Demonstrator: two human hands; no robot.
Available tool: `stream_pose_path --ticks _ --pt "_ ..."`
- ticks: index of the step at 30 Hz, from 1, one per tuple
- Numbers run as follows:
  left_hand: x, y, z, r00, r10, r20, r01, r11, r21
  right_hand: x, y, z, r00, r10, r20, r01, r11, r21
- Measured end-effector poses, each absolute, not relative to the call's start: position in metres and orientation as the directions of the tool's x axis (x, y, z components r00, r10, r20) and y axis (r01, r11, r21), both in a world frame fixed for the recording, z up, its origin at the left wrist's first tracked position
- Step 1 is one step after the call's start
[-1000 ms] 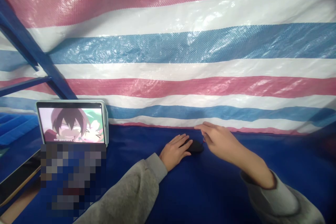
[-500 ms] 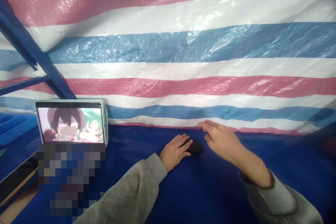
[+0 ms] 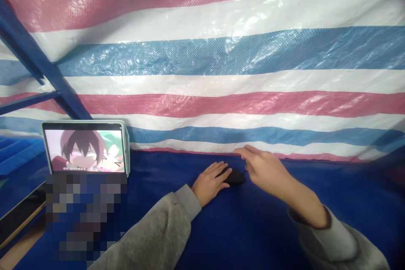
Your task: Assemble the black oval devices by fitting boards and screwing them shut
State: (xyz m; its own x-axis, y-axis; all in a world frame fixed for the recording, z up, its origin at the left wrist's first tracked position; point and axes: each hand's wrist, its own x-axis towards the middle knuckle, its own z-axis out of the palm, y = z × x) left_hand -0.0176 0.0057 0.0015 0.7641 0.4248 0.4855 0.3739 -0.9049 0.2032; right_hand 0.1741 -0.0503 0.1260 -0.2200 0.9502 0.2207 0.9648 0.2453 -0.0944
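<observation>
Black and rounded, the low oval object (image 3: 236, 177) lies on the dark blue, smooth-looking surface (image 3: 240, 232), and everything else can be placed from it. Your left hand (image 3: 210, 183) lies palm down at its left end, fingers apart, the fingertips reaching over its top; the hand is spread rather than clamped. Your right hand (image 3: 265, 168) is just beyond its right end, fingers bent, the index finger pointing leftward above it. A tiny pinkish-red bit (image 3: 246, 169) shows by your right fingers, too small to make out, and you cannot tell from this view whether they are pinched on it. Both your arms wear thick grey sleeves (image 3: 158, 228).

Well to the left of the black object, a tablet in a pale grey-green case (image 3: 85, 147) stands propped up, showing a cartoon. Farther left are a flat black slab with a gold-coloured edge (image 3: 23, 215), another person's bare forearm (image 3: 23, 242) and a blue frame (image 3: 36, 46). Behind the black object rises a shiny woven plastic sheet striped red, white and blue (image 3: 221, 57).
</observation>
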Motion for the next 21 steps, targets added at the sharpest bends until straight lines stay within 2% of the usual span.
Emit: stream_pose_path --ticks 3,7,13,18,21 --pt "-0.0168 0.0053 0.0019 0.765 0.410 0.497 0.364 -0.912 0.191 0.1724 -0.0496 0.1252 -0.213 0.953 0.216 0.966 0.238 -0.099" --pt "-0.0164 0.0055 0.0015 0.767 0.398 0.504 0.359 -0.916 0.178 0.1721 -0.0470 0.1237 -0.121 0.972 0.202 0.987 0.139 -0.077" --pt "-0.0172 0.0066 -0.0022 0.765 0.418 0.490 0.385 -0.907 0.173 0.1734 -0.0493 0.1279 -0.203 0.960 0.192 0.970 0.224 -0.097" --pt "-0.0179 0.0053 -0.0009 0.772 0.418 0.479 0.378 -0.908 0.183 0.1764 -0.0493 0.1273 -0.136 0.972 0.189 0.978 0.162 -0.130" --pt "-0.0193 0.0030 0.0032 0.781 0.433 0.450 0.382 -0.901 0.206 0.1765 -0.0491 0.1270 -0.175 0.966 0.191 0.970 0.202 -0.133"
